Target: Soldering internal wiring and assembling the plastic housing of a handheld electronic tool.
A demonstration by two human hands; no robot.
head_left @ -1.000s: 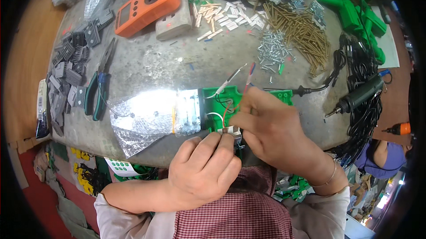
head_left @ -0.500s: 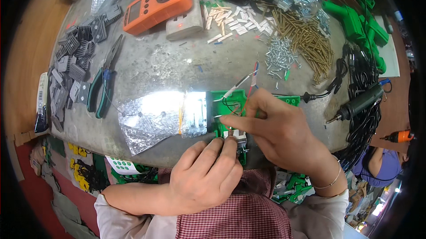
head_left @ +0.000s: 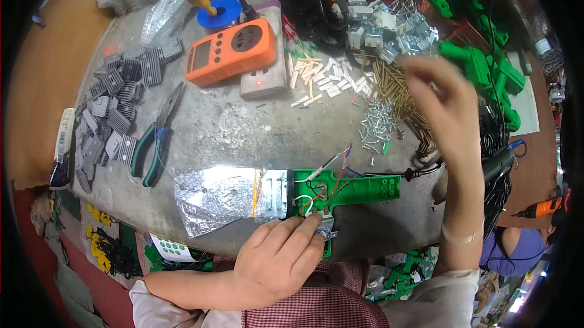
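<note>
My left hand [head_left: 280, 261] lies at the near edge of the bench, fingers closed on a small white-and-metal part [head_left: 326, 221] at the near side of an open green plastic housing [head_left: 365, 190]. Red, black and white wires [head_left: 317, 193] loop inside the housing, and some ends stick up. A flat body wrapped in bubble wrap [head_left: 225, 197], with a yellow band round it, adjoins the housing's left side. My right hand [head_left: 444, 100] is raised over brass-coloured screws [head_left: 389, 84], close to a heap of metal brackets [head_left: 383, 27]. Motion blurs its fingers, which look apart with nothing visible between them.
Grey finned heat sinks [head_left: 115, 97] and pliers [head_left: 155, 142] lie on the left. Behind are an orange meter [head_left: 231, 51] and a blue solder spool [head_left: 219, 14]. Small silver screws [head_left: 380, 122], black cables and a dark power screwdriver [head_left: 499, 165] occupy the right.
My right hand has left the wires and moved up and right to the screws and brackets. My left hand stays on the white-and-metal part. The whole view has shifted, showing more of the far bench.
</note>
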